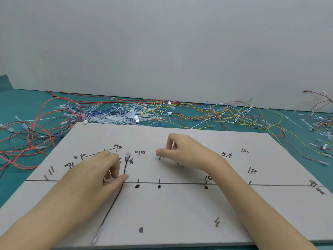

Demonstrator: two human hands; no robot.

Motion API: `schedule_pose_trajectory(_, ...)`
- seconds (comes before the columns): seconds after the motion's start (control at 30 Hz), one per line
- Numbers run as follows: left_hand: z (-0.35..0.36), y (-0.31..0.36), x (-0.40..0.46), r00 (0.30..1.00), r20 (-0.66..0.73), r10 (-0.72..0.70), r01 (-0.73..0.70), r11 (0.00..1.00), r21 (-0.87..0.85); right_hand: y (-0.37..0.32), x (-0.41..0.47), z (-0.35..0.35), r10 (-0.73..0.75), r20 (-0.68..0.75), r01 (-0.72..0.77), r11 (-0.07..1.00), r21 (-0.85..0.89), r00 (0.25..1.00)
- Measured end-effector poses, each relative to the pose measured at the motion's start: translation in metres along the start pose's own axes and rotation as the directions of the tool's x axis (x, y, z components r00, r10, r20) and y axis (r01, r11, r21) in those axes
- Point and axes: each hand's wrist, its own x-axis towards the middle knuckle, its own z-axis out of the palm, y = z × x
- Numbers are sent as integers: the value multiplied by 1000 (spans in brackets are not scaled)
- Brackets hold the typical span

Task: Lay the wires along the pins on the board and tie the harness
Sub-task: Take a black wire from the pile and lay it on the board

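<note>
Left hand (100, 168) on black wire (115, 197), board (180, 213) beneath.

A teal table mat (21, 102) spreads behind and on both sides, meeting a plain pale grey wall (162, 42) that fills the upper half of the view. At the far left edge a darker teal wedge (5, 82) stands against the wall. Spare stock litters the mat: looping red wires (36, 123) on the left, a blue bundle (100, 112) beside a heap of white cable ties (111, 120), a small white connector housing (86, 121) near that heap, tangled yellow wires (198, 114) further right, and brown leads (320, 101) by the right edge
</note>
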Motion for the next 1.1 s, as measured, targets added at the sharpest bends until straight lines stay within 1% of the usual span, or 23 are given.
schedule_pose_trajectory(0.1, 2, -4, 2, 999, 33, -38, 40, 997, -66, -2, -4, 8, -32, 5, 32, 998, -62, 999)
schedule_pose_trajectory(0.17, 2, -5, 2, 998, 57, -18, 22, 997, -72, -6, -4, 13, -75, 0, 75, 989, -129, 997)
schedule_pose_trajectory(0.2, 2, -4, 2, 997, 73, 10, -7, 999, -41, -8, -4, 14, -106, 5, 105, 977, -183, 994)
schedule_pose_trajectory(0.27, 1, -1, 2, 991, 85, 108, -117, 987, 109, -12, -2, 15, -158, 42, 163, 952, -259, 987)
schedule_pose_trajectory(0.33, 1, 4, 4, 979, 96, 177, -196, 950, 244, -14, -1, 14, -186, 85, 201, 947, -251, 979)
schedule_pose_trajectory(0.47, 3, 3, 8, 950, 143, 279, -312, 888, 337, -14, 0, 12, -205, 94, 221, 950, -220, 974)
schedule_pose_trajectory(0.53, 1, 2, 11, 933, 171, 317, -357, 873, 332, -14, 1, 12, -208, 96, 225, 948, -226, 973)
schedule_pose_trajectory(0.6, -1, 2, 12, 930, 202, 307, -359, 878, 318, -14, 1, 12, -211, 93, 227, 948, -223, 973)
schedule_pose_trajectory(0.73, -1, 2, 14, 929, 221, 297, -352, 893, 279, -11, 1, 11, -205, 88, 219, 950, -221, 975)
schedule_pose_trajectory(0.83, 8, 14, 20, 918, 216, 333, -381, 891, 248, 2, -4, 1, -166, 81, 180, 956, -231, 983)
schedule_pose_trajectory(0.97, 29, 34, 35, 898, 285, 336, -379, 918, 113, 26, -15, -16, -96, 60, 107, 966, -234, 994)
schedule_pose_trajectory(1.1, 45, 53, 54, 878, 316, 360, -408, 908, 97, 47, -20, -31, -25, 50, 35, 974, -223, 998)
